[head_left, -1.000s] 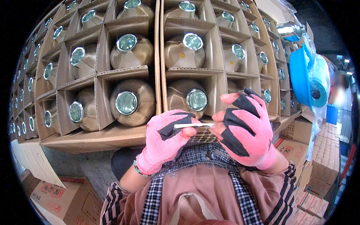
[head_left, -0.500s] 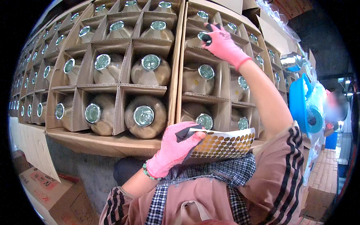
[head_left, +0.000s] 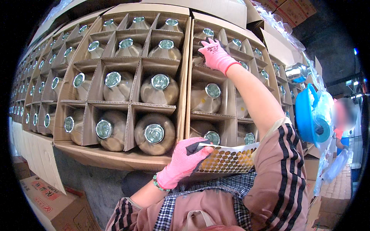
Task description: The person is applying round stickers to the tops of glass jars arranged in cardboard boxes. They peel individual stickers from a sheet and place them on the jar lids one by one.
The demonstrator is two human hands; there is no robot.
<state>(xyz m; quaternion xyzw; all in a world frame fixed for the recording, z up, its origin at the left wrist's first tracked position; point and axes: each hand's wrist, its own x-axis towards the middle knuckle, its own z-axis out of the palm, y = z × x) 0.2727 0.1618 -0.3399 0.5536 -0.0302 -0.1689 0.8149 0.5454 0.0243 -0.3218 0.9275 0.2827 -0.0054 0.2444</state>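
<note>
My left hand [head_left: 185,159], in a pink glove with a dark palm, pinches the left edge of a white sheet of round gold stickers [head_left: 227,159]. The sheet curves in front of my apron. My right hand [head_left: 216,57], in a matching glove, reaches over the right-hand carton [head_left: 187,77] with fingers stretched out over one compartment. It covers most of the glass bottle there, and its fingertips are partly hidden. Nearer to me, a round clear glass bottle [head_left: 206,100] has a small yellow dot on its shoulder.
Cardboard dividers [head_left: 146,104] separate several rows of bottles in the cartons to the left. At right are a blue basin [head_left: 306,115], a shiny metal pot [head_left: 296,72], clear plastic wrap and a blurred person [head_left: 344,113]. A closed brown box [head_left: 50,200] sits at lower left.
My right hand has shifted slightly down and left in the picture, its fingers now stretched forward instead of curled. The view has tilted a little; my left hand keeps the sheet.
</note>
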